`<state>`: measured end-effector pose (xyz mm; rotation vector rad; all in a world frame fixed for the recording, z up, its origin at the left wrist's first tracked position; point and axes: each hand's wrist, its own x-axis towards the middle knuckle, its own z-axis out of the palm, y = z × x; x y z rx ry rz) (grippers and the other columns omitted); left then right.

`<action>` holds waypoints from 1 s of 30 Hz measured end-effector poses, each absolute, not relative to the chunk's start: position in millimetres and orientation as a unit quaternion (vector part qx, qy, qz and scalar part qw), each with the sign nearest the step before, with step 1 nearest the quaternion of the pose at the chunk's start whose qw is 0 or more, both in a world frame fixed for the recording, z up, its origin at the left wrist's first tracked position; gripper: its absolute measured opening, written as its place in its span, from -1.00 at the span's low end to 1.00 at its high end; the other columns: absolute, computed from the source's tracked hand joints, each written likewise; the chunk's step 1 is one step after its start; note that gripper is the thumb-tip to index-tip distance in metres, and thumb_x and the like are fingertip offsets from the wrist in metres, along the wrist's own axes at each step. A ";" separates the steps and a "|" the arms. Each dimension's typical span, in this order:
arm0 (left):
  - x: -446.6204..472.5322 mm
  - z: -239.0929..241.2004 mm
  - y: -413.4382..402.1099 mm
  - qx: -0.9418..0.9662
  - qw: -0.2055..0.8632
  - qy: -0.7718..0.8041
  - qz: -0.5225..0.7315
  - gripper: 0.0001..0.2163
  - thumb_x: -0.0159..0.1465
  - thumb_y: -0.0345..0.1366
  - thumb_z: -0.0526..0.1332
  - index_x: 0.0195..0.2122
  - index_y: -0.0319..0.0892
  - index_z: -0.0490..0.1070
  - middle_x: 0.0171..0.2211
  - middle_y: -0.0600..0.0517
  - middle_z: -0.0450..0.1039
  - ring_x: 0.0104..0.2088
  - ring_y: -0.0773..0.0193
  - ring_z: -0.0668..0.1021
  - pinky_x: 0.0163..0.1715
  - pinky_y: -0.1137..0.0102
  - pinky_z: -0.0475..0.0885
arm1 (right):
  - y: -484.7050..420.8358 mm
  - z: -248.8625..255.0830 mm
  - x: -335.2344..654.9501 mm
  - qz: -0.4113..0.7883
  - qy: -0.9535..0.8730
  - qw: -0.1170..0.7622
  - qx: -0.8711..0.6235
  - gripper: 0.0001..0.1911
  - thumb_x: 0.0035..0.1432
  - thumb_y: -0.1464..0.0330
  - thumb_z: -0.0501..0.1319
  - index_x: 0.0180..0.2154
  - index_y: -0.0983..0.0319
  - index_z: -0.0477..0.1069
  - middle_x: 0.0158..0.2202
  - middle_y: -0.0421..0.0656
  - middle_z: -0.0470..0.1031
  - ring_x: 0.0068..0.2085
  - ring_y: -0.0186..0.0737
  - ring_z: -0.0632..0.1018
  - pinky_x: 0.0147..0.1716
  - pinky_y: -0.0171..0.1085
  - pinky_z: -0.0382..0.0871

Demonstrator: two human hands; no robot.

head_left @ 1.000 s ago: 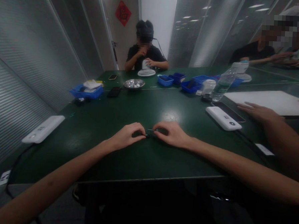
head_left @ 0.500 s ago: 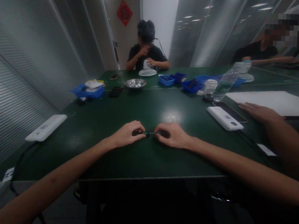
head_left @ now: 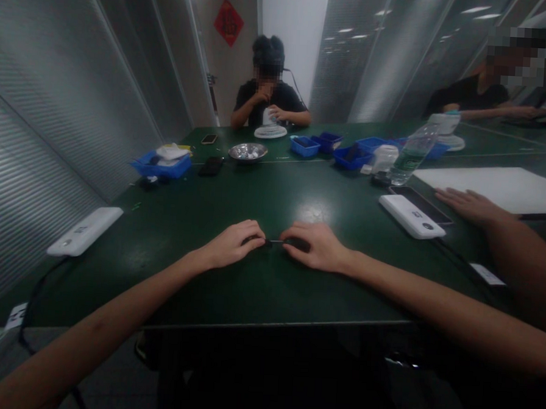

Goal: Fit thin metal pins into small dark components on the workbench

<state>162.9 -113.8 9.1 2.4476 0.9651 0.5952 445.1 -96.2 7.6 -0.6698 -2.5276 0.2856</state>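
Observation:
Both of my hands rest on the dark green table point(head_left: 268, 296) near its front middle. My left hand point(head_left: 232, 246) is curled, its fingertips pinched on a small dark part that I cannot make out. My right hand point(head_left: 314, 246) is also closed, gripping the dark handle of a thin tool point(head_left: 278, 242) whose slim metal shaft points left and meets the left fingertips. The two hands are only a few centimetres apart.
A white power bank point(head_left: 85, 230) with a cable lies left; another white power bank point(head_left: 408, 216) and a phone lie right, by a neighbour's flat hand point(head_left: 472, 206). Farther back stand blue bins point(head_left: 160, 165), a metal bowl point(head_left: 247, 151), a water bottle point(head_left: 409, 153) and a white board point(head_left: 493, 185). A person sits opposite.
My hands have stayed in place, the right one shifting slightly left so the tool's shaft shows less. The view has drifted a little.

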 end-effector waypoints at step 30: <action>164.6 9.9 -117.4 0.891 0.238 0.325 0.209 -0.83 0.42 -0.18 0.25 -0.13 -0.19 0.46 -0.16 -0.06 0.43 -0.13 0.16 0.47 -0.12 0.29 0.37 | -108.3 11.8 443.2 -0.081 -0.958 0.196 -0.194 -0.64 0.51 0.24 0.05 0.17 0.20 0.45 -0.16 -0.06 0.43 -0.31 -0.29 0.39 -0.50 -0.34 0.12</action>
